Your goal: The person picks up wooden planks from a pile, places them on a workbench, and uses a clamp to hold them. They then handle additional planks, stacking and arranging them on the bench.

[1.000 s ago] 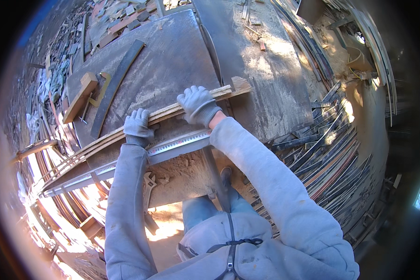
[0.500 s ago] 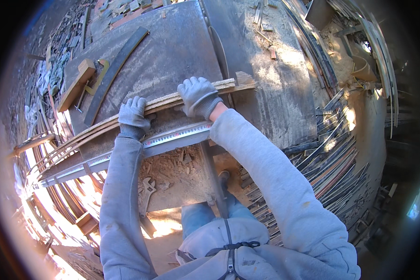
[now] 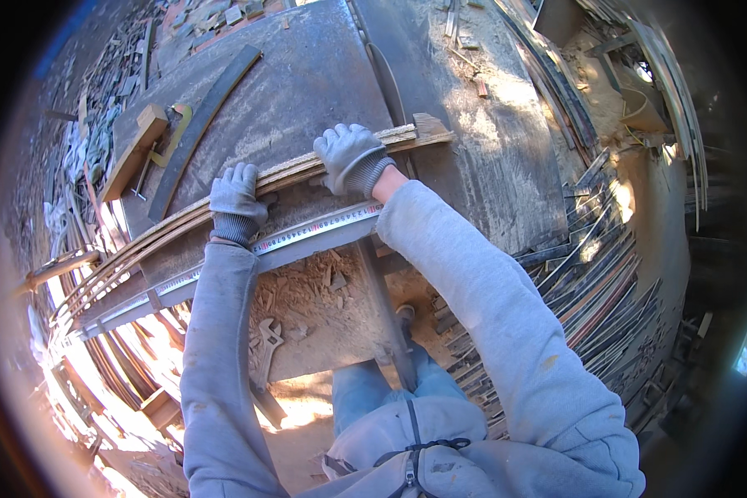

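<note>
Several long, thin wooden strips [image 3: 295,170] lie stacked together across a dark metal saw table [image 3: 307,66]. My gloved left hand [image 3: 237,197] is closed over the stack left of its middle, with the thumb on the near side. Closer to the strips' right end, my gloved right hand [image 3: 349,155] also grips them, fingers over the far side. Just beyond that end, a saw blade [image 3: 386,83] stands up through a slot. A measuring tape [image 3: 315,227] runs along the table's near rail. The far left ends of the strips fan out past the table.
A wooden block [image 3: 133,153], a yellow clamp [image 3: 174,137] and a dark bar [image 3: 203,129] lie on the table's left part. An adjustable wrench [image 3: 266,349] rests on a dusty lower shelf [image 3: 315,324]. Piled strips [image 3: 598,307] cover the floor at right.
Both hands and the strips sit slightly higher in the picture, and the whole view has shifted a little. Both hands keep their grip on the stack.
</note>
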{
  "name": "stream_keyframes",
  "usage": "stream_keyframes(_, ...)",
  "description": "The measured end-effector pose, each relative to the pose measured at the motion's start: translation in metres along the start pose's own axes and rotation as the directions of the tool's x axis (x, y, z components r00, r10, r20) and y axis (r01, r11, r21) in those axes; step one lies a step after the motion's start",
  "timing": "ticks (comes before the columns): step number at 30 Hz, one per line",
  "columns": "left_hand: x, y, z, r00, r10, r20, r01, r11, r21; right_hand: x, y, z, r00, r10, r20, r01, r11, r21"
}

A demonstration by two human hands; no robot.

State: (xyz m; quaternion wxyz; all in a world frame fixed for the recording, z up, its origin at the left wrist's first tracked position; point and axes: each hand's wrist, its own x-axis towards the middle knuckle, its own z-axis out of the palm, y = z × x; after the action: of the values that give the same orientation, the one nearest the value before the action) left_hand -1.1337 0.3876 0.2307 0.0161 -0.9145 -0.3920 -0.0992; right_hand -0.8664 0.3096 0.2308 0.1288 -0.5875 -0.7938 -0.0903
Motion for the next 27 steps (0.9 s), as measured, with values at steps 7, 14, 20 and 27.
stream_keyframes(7, 0.004, -0.002, 0.001, 1.0, 0.001, 0.003, -0.001, 1.0, 0.002, 0.007, -0.002, -0.002, 0.988, 0.048, 0.146, -0.036, 0.996, -0.08)
stream_keyframes(14, 0.01, -0.007, 0.007, 0.996, 0.009, -0.087, -0.012, 1.0, -0.028, 0.019, -0.003, -0.005, 0.988, 0.072, 0.137, -0.06, 0.994, -0.092)
stream_keyframes(20, 0.008, -0.008, 0.012, 0.997, 0.004, -0.072, -0.006, 0.999, -0.031, 0.022, -0.007, -0.006, 0.972, 0.138, 0.19, -0.12, 0.987, -0.103)
stream_keyframes(27, 0.001, 0.014, -0.015, 0.999, 0.005, 0.037, -0.004, 1.0, -0.022, 0.004, 0.001, -0.03, 0.942, 0.116, 0.315, -0.109, 0.993, -0.039)
